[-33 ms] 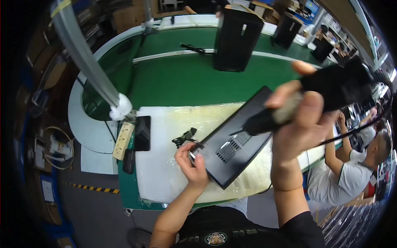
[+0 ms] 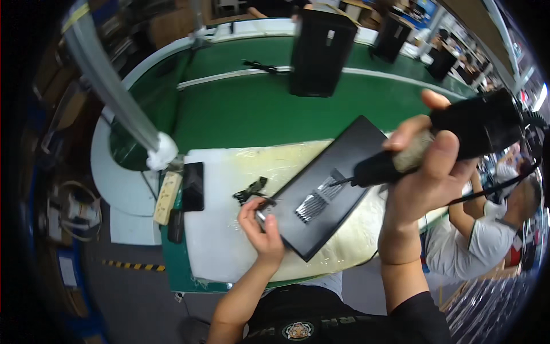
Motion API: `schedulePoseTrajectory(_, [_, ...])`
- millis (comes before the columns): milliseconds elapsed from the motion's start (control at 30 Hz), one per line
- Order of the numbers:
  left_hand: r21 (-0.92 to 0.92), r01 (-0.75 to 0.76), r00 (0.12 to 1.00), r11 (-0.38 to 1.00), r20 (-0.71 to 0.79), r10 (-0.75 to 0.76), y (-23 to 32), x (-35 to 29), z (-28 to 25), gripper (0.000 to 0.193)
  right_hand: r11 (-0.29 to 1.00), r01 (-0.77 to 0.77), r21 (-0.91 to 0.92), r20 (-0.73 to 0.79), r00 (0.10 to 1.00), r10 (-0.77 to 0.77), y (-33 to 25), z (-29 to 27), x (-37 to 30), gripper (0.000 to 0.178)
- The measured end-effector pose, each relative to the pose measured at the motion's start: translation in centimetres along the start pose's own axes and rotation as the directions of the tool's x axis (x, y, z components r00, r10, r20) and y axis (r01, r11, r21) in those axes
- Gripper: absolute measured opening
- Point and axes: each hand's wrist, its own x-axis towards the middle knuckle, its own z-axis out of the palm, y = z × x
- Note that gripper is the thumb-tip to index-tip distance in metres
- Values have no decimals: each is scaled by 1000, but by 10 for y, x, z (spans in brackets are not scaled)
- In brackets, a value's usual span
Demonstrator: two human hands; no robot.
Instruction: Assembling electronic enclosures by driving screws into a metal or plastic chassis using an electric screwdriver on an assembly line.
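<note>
A black, flat rectangular case point(image 2: 349, 149) lay aslant at the centre of the frame, its lower part over a yellowed white padded mat point(image 2: 215, 249) on the green worktop point(image 2: 240, 120). The left hand point(image 2: 263, 241) was at the case's left edge, its grip clamped on that edge — thumb over the upper face, fingers curled at the end. The right hand point(image 2: 421, 180), right of centre, had its grip closed around a black corded power screwdriver point(image 2: 475, 123), whose thin bit pointed left at the case's vent grille point(image 2: 312, 206); whether the bit touched it, I could not tell.

Just beside the left fingers, a small black bundled cable point(image 2: 252, 190) lay on the mat. Farther left were a black box point(image 2: 193, 186) and a cream power strip point(image 2: 166, 198), near the foot of a grey metal post point(image 2: 112, 80) that leaned in from the upper left. At the upper centre a black tower case point(image 2: 321, 54) stood upright — a black cord point(image 2: 260, 66) lay to its left. At the right of the frame sat another person in a white shirt point(image 2: 475, 246).
</note>
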Motion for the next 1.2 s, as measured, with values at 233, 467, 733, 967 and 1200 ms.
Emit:
schedulePoseTrajectory(233, [-145,73,997,987,22,-70,6,-12,11,55,835,-28,-550,-216,970,-110,53,-185,-29,44])
schedulePoseTrajectory(467, [-285,153,988,946,67,-140,5,6,36,60,799,-102,-592,-280,956,-86,110,-276,-66,62])
schedulePoseTrajectory(733, [-171,79,997,982,29,-75,-3,10,22,60,838,-296,-459,-293,940,172,59,-214,-62,47])
schedulePoseTrajectory(967, [-134,16,998,991,57,-8,-11,9,13,55,996,-75,42,-158,984,81,-11,-60,-13,51])
schedulePoseTrajectory(1200, [-193,-8,999,981,48,17,-15,10,10,51,993,-105,59,232,969,89,-4,49,-33,64])
